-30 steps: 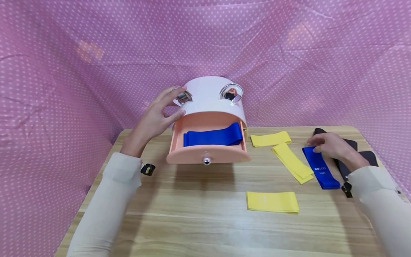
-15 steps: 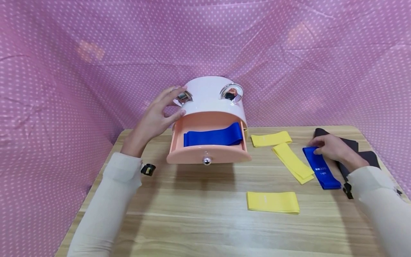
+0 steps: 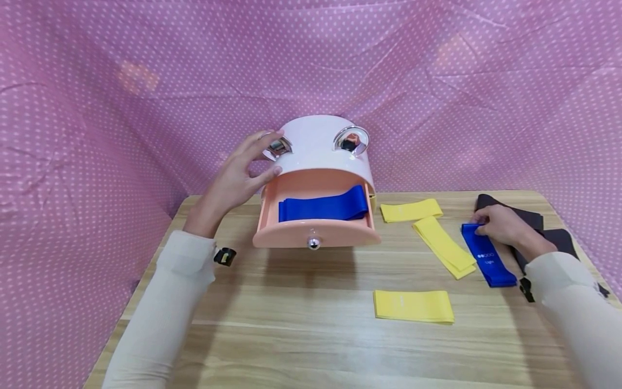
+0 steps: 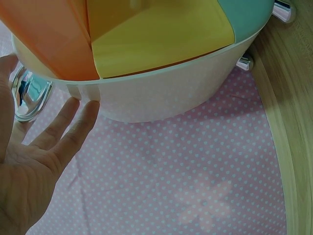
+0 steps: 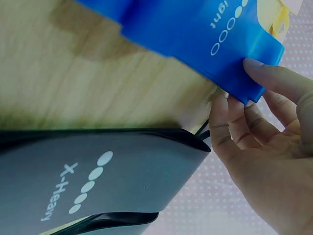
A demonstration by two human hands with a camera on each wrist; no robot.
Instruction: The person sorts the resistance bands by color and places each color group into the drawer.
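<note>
A white, rounded drawer box (image 3: 316, 140) with chrome eye-like rings has its peach drawer (image 3: 286, 235) pulled out. Inside the drawer lies a folded blue resistance band (image 3: 320, 208). My left hand (image 3: 235, 175) rests against the box's left side, fingers spread and nearly straight; in the left wrist view the fingertips (image 4: 90, 105) touch the white wall below colored panels. At the right, my right hand (image 3: 505, 224) pinches the far end of another blue resistance band (image 3: 489, 265), printed "Light". The right wrist view shows the thumb over this blue band (image 5: 190, 29) and fingers beneath its end.
Two yellow resistance bands, one at the back (image 3: 412, 210) and one slanted (image 3: 442, 247), lie between box and right hand. Another yellow band (image 3: 413, 306) lies nearer the front. Black bands (image 3: 559, 240), one marked "X-Heavy" (image 5: 137, 176), lie under and beyond the right hand. A pink dotted curtain (image 3: 194, 81) surrounds the table.
The right fingers have drawn together on the far end of the blue band, and that end has shifted slightly to the right. The left hand stays on the box.
</note>
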